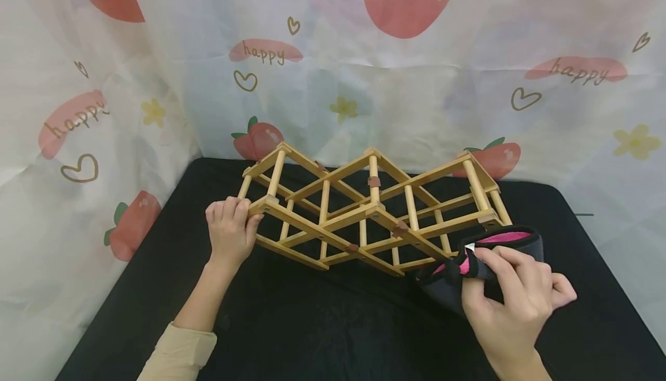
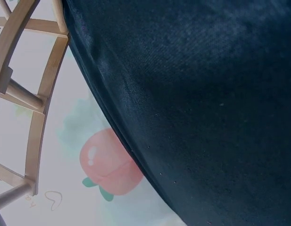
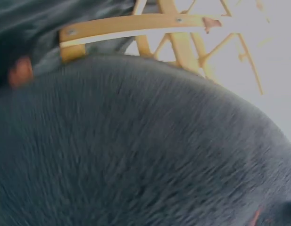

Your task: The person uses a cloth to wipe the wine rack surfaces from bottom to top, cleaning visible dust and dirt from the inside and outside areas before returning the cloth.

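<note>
Head view: the left hand [image 1: 228, 229] grips the left end of the wooden lattice rack [image 1: 321, 237] – best kept steady – while the right hand [image 1: 515, 291] pinches dark pink-lined footwear [image 1: 478, 268] at its right front corner. The rack's long axis runs left-right on the black table [image 1: 333, 323]; the footwear's toe direction is unclear.

Left wrist: rack bars, 0 fingers visible.

Right wrist: footwear fills the foreground.

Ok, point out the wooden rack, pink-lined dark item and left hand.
Wooden rack [image 1: 374, 212]: head view, upper joint of the near slats.
Pink-lined dark item [image 1: 503, 236]: head view, pink lining at its opening.
Left hand [image 1: 229, 233]: head view, back of the hand.
</note>
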The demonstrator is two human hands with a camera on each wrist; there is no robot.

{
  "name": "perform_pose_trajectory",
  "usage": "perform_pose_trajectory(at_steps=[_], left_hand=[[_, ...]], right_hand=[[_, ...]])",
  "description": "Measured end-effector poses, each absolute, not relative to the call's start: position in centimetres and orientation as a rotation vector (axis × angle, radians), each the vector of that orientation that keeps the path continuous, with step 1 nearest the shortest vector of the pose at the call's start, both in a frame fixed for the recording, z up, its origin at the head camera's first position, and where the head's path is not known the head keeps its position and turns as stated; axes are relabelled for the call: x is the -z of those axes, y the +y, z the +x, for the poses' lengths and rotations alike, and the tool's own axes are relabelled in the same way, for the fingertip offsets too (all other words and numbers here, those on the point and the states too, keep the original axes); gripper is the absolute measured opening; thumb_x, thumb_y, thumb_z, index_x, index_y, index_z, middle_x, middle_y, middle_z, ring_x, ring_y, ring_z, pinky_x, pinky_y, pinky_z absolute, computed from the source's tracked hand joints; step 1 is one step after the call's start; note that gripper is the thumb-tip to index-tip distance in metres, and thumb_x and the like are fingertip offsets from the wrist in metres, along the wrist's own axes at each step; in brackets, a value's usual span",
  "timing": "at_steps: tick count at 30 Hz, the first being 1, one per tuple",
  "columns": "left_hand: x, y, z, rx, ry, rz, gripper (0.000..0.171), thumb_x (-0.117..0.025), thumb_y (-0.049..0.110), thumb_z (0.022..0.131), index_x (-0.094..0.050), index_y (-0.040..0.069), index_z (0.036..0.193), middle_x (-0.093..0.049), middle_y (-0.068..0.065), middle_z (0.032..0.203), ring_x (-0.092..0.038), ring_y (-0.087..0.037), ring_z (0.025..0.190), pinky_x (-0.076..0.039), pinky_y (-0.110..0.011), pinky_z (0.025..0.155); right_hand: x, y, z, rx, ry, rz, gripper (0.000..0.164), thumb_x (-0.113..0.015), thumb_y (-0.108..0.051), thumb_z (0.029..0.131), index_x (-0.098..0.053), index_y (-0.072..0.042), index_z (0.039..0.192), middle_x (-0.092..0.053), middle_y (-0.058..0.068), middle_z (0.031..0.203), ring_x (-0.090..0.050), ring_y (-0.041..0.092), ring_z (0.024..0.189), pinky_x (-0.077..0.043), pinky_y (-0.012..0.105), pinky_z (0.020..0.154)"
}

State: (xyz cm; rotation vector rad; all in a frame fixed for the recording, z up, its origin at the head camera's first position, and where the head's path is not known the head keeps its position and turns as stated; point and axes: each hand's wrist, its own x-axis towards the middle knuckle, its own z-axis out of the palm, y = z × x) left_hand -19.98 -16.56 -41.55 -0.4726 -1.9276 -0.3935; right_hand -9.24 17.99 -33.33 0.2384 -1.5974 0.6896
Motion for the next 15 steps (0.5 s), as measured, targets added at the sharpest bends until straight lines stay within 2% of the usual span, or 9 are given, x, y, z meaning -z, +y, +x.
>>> perform_pose_trajectory(at_steps=[7, 15], left_hand=[[41.6, -16.5, -20.1, 0.391, -1.925, -0.473, 0.047, -0.031, 0.046, 0.095, -0.046, 0.002, 0.086, -0.043, -0.014, 0.077, -0.036, -0.03, 0.067, -0.028, -0.046, 0.07], [41.6, -16.6, -20.0, 0.384, -1.931, -0.469, 0.048, -0.031, 0.046, 0.095, -0.046, 0.002, 0.086, -0.043, -0.013, 0.077, -0.036, -0.03, 0.067, -0.028, -0.046, 0.07]], right_hand=[[32.9, 17.0, -9.5, -0.703, -1.664, 0.304, 0.023, -0.056, -0.016, 0.077, -0.064, 0.004, 0.066, -0.055, 0.022, 0.065, -0.038, 0.037, 0.059, -0.016, 0.04, 0.08], [34.8, 17.8, -9.1, -0.62, -1.916, 0.324, 0.027, -0.047, -0.015, 0.075, -0.067, 0.002, 0.07, -0.058, 0.017, 0.068, -0.044, 0.033, 0.057, -0.015, 0.052, 0.068]])
